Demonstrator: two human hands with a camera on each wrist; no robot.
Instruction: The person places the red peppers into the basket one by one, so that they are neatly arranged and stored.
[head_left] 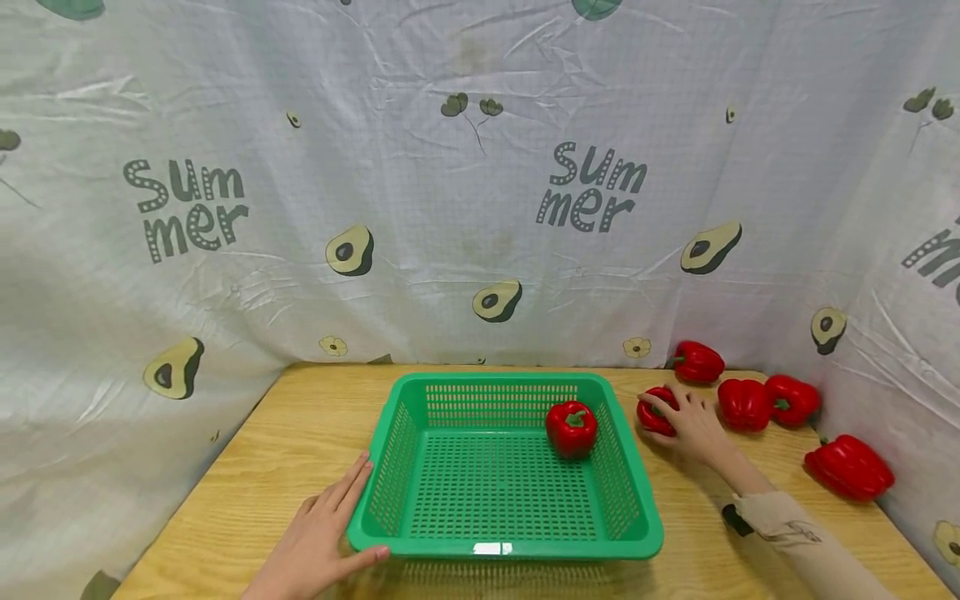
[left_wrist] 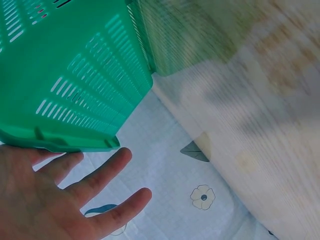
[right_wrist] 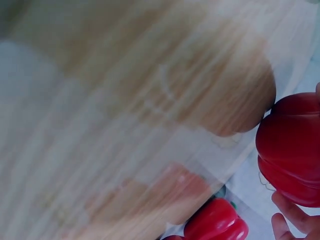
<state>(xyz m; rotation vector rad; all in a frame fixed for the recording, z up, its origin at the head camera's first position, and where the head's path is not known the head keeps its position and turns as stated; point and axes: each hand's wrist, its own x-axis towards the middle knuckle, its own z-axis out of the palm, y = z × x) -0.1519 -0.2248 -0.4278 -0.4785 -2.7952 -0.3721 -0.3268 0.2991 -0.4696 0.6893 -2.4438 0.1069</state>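
A green plastic basket [head_left: 427, 547] stands on the table, with one red bell pepper [head_left: 572, 437] upright in its right part. My left hand [head_left: 318, 529] rests against the basket's near left corner, thumb along the front rim and fingers extended at the left side. In the left wrist view those fingers [left_wrist: 102, 175] are spread beside the basket's rim. To the right of the basket, my right hand [head_left: 697, 429] grips another bell pepper [head_left: 649, 419], its green stem partly showing. The right wrist view has this held pepper [right_wrist: 290, 150] at its right edge, with fingertips [right_wrist: 287, 207] against it.
Several more red bell peppers lie to the right: one at the back [head_left: 699, 362], two side by side [head_left: 744, 405], and one near the right edge [head_left: 849, 468]. A printed cloth [head_left: 420, 192] hangs behind the wooden table [head_left: 300, 433] and along its sides.
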